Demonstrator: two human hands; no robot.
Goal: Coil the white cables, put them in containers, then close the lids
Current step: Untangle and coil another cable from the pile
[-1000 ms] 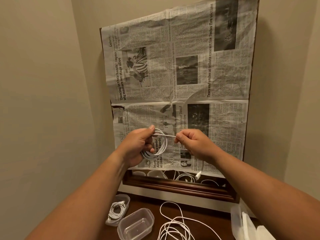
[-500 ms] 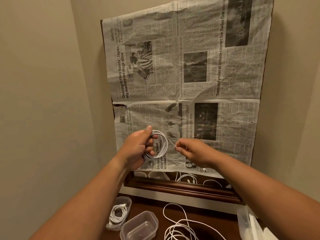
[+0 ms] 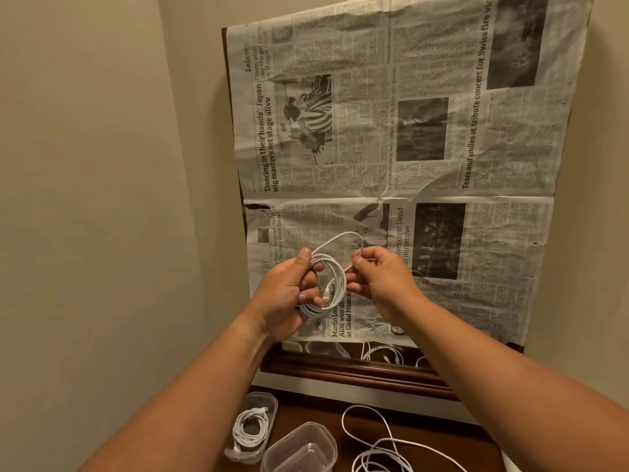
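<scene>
The left hand (image 3: pixel 289 294) grips a coiled white cable (image 3: pixel 335 272) in midair above the table (image 3: pixel 429 434), while the right hand (image 3: pixel 381 284) pinches its loose strand. Behind hangs a newspaper (image 3: pixel 374 148) headlined "Dancing in their hands': Japan wig masters set stage alive".

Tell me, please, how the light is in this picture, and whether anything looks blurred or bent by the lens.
Head view: warm, dim, even light with no glare; head view: the newspaper's edges lean and spread toward the top, a wide-angle effect; head view: the left hand, the right hand and the white cable they hold look fairly sharp, headlines readable, small print not.
</scene>
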